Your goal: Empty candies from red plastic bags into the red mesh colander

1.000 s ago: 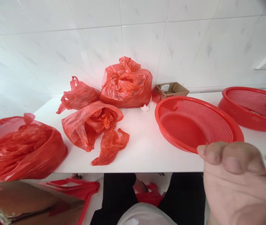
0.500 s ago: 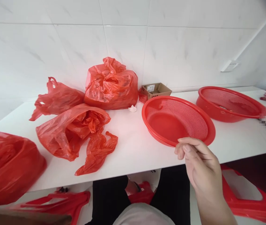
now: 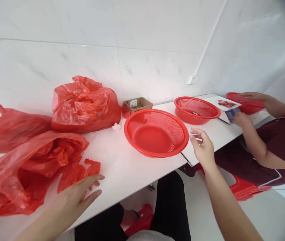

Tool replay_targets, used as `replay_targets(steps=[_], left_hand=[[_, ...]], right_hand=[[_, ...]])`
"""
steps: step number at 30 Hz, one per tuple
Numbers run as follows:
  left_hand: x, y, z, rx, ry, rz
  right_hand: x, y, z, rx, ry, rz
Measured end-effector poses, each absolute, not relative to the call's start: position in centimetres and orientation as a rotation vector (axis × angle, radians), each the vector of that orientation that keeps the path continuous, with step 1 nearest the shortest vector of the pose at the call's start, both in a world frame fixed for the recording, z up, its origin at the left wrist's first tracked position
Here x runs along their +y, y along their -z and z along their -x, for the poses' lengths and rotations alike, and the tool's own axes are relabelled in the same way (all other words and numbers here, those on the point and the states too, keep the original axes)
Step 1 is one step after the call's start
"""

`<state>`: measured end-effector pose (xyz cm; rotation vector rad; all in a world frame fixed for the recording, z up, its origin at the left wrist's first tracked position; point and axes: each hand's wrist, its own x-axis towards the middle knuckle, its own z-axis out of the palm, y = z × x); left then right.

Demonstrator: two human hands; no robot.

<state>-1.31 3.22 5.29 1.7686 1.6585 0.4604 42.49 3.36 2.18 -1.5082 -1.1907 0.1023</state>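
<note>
In front of me a round red plastic basket (image 3: 155, 153) with perforated sides rests on the white table. Just off its right rim hovers my right hand (image 3: 203, 147), fingers loosely curved and apart, holding nothing. My left hand (image 3: 82, 194) is over the table's front edge at lower left, thumb and fingers spread, also holding nothing. Beyond its fingers lies a crumpled strip of red plastic bag (image 3: 78, 174), partly hidden by the hand. Beside that spreads a larger red plastic bag (image 3: 29, 167) with its mouth open.
A full red bag (image 3: 87, 107), another red bag (image 3: 17, 125) and a small cardboard box (image 3: 138, 104) stand along the wall. Further right is a second red basket (image 3: 195, 110) with small items inside. At right a co-worker's arms (image 3: 253, 137) reach over a white scale-like device (image 3: 225, 115).
The view has swung right, bringing the co-worker into sight. My left hand has appeared. My right hand has moved from the basket's front rim to its right side, and its pinched fingers have opened.
</note>
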Motion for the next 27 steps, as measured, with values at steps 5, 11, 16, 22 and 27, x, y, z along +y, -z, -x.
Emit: replay_targets(steps=[5, 11, 16, 22, 27], left_hand=[[3.9, -4.1, -3.0, 1.514, -0.426, -1.794], [3.6, -3.5, -5.6, 1.447, -0.440, -1.616], [3.7, -3.1, -6.9, 1.344, -0.405, -1.500], [5.9, -3.7, -8.7, 1.181, -0.630, -1.176], [8.5, -2.4, -11.7, 0.977, -0.739, -0.983]], right_hand=[[10.3, -1.7, -54.4, -1.151, 0.009, 1.997], [16.2, -1.9, -62.3, -1.002, -0.039, 2.210], [17.0, 0.7, -63.3, -0.938, 0.016, 2.156], [13.1, 2.6, -62.8, -0.945, 0.160, 1.986], [6.0, 0.9, -63.3, -0.965, 0.379, 1.682]])
